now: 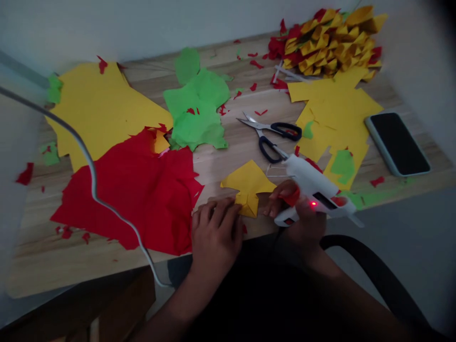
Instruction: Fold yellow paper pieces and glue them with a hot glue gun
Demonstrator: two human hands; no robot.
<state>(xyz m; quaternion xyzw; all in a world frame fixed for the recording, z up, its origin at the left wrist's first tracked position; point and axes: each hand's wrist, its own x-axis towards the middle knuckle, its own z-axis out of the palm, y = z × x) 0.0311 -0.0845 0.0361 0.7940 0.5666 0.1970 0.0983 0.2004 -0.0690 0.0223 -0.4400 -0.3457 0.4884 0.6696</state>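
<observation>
- Left hand [215, 232]: palm down, curled fingers touching yellow paper [248, 179]; cannot tell if pinching.
- Right hand [305, 223] grips a white glue gun [309, 176], nozzle toward far left.
- The paper lies between them, folded and narrow near, broad and pointed far.

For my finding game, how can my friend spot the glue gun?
Start at the near edge of the wooden table and find the right hand. It grips the white glue gun, pointing toward the scissors. Unlike its neighbours, it has a glowing red light.
</observation>
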